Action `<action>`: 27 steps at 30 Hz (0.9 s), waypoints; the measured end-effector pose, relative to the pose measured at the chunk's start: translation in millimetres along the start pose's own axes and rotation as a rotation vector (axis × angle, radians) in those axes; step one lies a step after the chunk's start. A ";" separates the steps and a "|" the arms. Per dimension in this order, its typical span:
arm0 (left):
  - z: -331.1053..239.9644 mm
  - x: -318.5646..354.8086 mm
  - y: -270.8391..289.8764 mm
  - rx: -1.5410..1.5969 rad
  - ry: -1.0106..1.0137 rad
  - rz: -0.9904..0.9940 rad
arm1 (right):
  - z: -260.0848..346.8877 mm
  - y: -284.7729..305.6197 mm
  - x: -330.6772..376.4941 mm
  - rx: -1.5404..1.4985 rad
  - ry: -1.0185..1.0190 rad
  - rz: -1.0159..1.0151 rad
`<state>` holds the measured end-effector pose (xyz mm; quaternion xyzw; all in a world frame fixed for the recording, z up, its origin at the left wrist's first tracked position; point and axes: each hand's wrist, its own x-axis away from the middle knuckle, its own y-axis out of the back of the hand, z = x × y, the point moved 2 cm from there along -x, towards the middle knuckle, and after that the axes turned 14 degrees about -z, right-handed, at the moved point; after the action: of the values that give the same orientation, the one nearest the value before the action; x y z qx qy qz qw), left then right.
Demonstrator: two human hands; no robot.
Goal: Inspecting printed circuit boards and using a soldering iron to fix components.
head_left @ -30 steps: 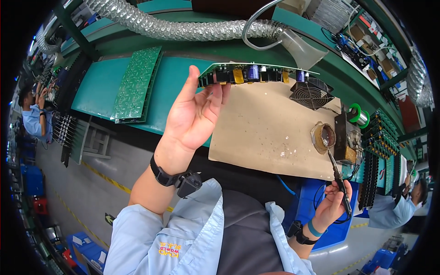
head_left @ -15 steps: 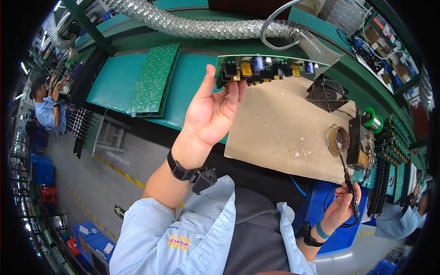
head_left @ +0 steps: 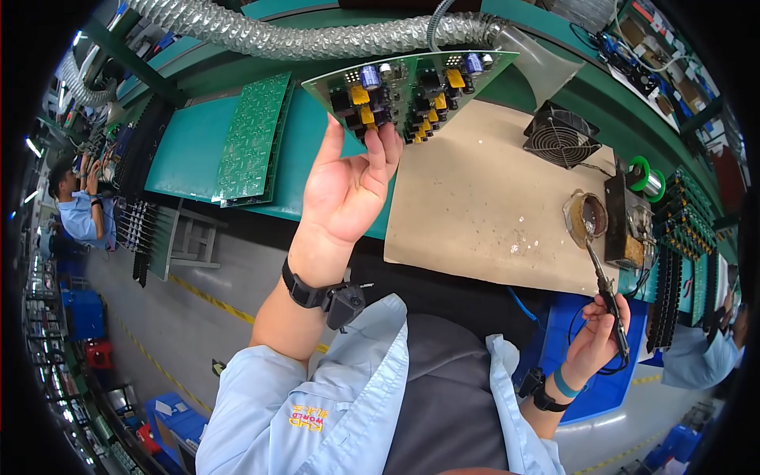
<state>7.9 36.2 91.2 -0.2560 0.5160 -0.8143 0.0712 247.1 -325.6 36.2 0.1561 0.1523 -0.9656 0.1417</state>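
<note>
My left hand point(head_left: 348, 186) grips a green circuit board point(head_left: 410, 75) by its near edge, up above the bench. The board's component side, with blue capacitors and yellow parts, is turned toward me. In my right hand point(head_left: 595, 336) is a soldering iron point(head_left: 610, 305), its tip pointing away from me at the rim of a round brownish dish point(head_left: 587, 215). Whether the tip touches the dish I cannot tell. Two stacked green boards point(head_left: 252, 138) lie on the teal mat, left of my left hand.
Brown paper point(head_left: 475, 206) with small bits of debris covers the bench middle. A black fan point(head_left: 560, 136), a green solder spool point(head_left: 647, 180) and more boards point(head_left: 687, 212) stand at the right. A silver duct point(head_left: 317, 39) crosses the back. Co-workers sit left point(head_left: 77, 210) and right point(head_left: 704, 352).
My left hand has moved a little left and tilted the board, so its component side now shows more fully. The soldering iron stays at the dish.
</note>
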 end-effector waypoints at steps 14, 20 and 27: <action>-9.3 -9.8 -0.7 0.036 0.021 -0.003 | -6.3 -6.5 1.2 0.017 -0.077 -0.052; -13.8 -12.5 -6.1 0.062 0.063 -0.056 | -6.3 -12.1 0.9 0.013 -0.092 -0.064; -16.3 -13.2 -11.6 0.066 0.051 -0.102 | -8.8 -13.6 1.2 0.010 -0.107 -0.018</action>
<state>13.0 59.7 91.4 -0.2585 0.4768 -0.8397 0.0249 243.9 -310.4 31.2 0.1035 0.1410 -0.9746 0.1401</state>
